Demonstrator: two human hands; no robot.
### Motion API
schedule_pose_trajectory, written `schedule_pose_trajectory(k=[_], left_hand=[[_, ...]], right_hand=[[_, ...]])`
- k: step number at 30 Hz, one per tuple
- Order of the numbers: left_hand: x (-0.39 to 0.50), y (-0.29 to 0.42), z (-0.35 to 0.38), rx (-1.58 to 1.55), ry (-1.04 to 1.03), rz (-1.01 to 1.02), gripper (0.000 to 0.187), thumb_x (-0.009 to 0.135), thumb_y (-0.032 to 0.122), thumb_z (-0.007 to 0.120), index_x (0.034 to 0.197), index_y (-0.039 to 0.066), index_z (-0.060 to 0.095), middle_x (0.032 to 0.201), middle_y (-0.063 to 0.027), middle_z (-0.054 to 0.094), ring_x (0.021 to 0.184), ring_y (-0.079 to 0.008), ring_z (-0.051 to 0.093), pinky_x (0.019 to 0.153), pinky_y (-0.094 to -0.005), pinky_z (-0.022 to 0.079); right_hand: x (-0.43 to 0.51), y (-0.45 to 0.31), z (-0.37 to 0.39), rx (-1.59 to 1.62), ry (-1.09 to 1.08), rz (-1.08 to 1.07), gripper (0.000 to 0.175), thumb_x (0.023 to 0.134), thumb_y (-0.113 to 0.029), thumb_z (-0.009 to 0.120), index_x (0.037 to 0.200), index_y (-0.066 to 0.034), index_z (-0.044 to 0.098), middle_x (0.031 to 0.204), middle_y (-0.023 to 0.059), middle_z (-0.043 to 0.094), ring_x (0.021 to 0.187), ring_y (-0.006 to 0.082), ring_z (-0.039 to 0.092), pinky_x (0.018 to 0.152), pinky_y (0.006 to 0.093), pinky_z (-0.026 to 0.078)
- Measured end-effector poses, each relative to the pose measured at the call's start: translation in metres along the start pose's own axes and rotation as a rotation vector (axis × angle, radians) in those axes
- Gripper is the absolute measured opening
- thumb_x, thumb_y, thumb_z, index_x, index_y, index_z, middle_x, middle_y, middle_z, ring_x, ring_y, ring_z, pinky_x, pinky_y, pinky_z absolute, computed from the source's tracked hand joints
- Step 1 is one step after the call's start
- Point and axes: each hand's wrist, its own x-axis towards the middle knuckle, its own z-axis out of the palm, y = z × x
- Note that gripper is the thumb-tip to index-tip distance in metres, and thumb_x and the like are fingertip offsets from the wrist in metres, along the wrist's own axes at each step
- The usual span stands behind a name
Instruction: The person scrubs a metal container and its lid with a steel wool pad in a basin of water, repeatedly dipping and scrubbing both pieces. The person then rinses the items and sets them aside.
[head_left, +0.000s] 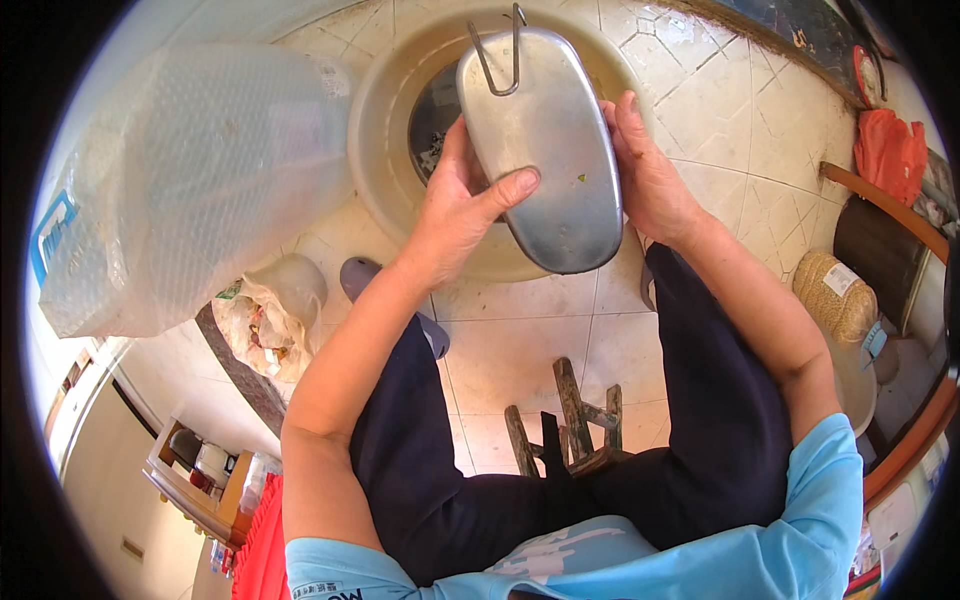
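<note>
An elongated oval metal container (551, 142), perhaps a lunch box, is held between my hands with its smooth broad face up. A bent wire handle (504, 86) sticks out past its far end. My left hand (472, 187) grips the left edge, thumb across the face and fingers tucked beneath. Against the right edge rests my right hand (649, 161), thumb raised and fingers partly hidden behind the metal. A small greenish fleck lies on the face. Below the container stands a wide beige plastic basin (379, 165). Inside it is a dark round surface (433, 127), mostly covered from view.
A large clear bubble-textured plastic bag (202, 172) bulges at the left. Under it sits a lined waste bin (274, 315) with scraps. A worn wooden stool (574, 412) shows between the legs. At right are a wooden chair arm (889, 210) and a woven bundle (836, 296).
</note>
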Motion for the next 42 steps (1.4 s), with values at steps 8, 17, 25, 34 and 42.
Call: schedule_pose_trajectory(k=[8, 17, 25, 34, 42], left_hand=[[0.016, 0.015, -0.015, 0.285, -0.142, 0.063, 0.097, 0.077, 0.035, 0.077, 0.144, -0.005, 0.02, 0.139, -0.0195, 0.04, 0.128, -0.0275, 0.042, 0.102, -0.0369, 0.041], [0.021, 0.002, 0.0, 1.073, 0.165, 0.649, 0.07, 0.092, 0.04, 0.054, 0.143, -0.002, 0.03, 0.147, -0.0206, 0.033, 0.137, -0.0347, 0.03, 0.112, -0.0439, 0.021], [0.006, -0.035, 0.043, 1.555, -0.03, 0.803, 0.098, 0.068, 0.048, 0.073, 0.145, 0.006, 0.03, 0.152, -0.0084, 0.028, 0.141, -0.0259, 0.024, 0.114, -0.0507, 0.012], [-0.001, -0.056, -0.03, 1.692, 0.154, 0.549, 0.079, 0.078, 0.036, 0.07, 0.14, -0.001, 0.036, 0.149, -0.0137, 0.033, 0.139, -0.0274, 0.029, 0.112, -0.0478, 0.018], [0.032, -0.057, -0.071, 1.119, -0.083, -0.364, 0.046, 0.085, 0.014, 0.061, 0.125, -0.004, 0.049, 0.137, -0.019, 0.046, 0.131, -0.0333, 0.038, 0.105, -0.0434, 0.03]], right_hand=[[0.001, -0.009, -0.004, -0.128, -0.029, 0.016, 0.093, 0.078, -0.063, 0.065, 0.139, -0.0017, 0.031, 0.134, 0.0157, 0.043, 0.128, 0.0257, 0.038, 0.106, 0.0422, 0.031], [0.008, 0.001, 0.001, 0.178, 0.284, -0.136, 0.074, 0.079, -0.04, 0.075, 0.129, -0.002, 0.038, 0.126, 0.0129, 0.047, 0.119, 0.0238, 0.046, 0.102, 0.0392, 0.037], [0.007, 0.004, 0.004, 0.238, 0.411, -0.233, 0.063, 0.08, -0.031, 0.076, 0.125, -0.0041, 0.04, 0.12, 0.0099, 0.051, 0.112, 0.0214, 0.05, 0.096, 0.0373, 0.041], [0.008, -0.008, -0.012, 0.15, 0.594, -0.368, 0.054, 0.083, -0.039, 0.071, 0.121, -0.0061, 0.049, 0.111, 0.006, 0.059, 0.102, 0.0177, 0.057, 0.088, 0.0364, 0.046], [0.003, -0.011, -0.03, 0.125, 0.568, -0.361, 0.063, 0.081, -0.037, 0.073, 0.125, -0.0048, 0.043, 0.12, 0.0089, 0.052, 0.113, 0.0201, 0.049, 0.095, 0.0396, 0.04]])
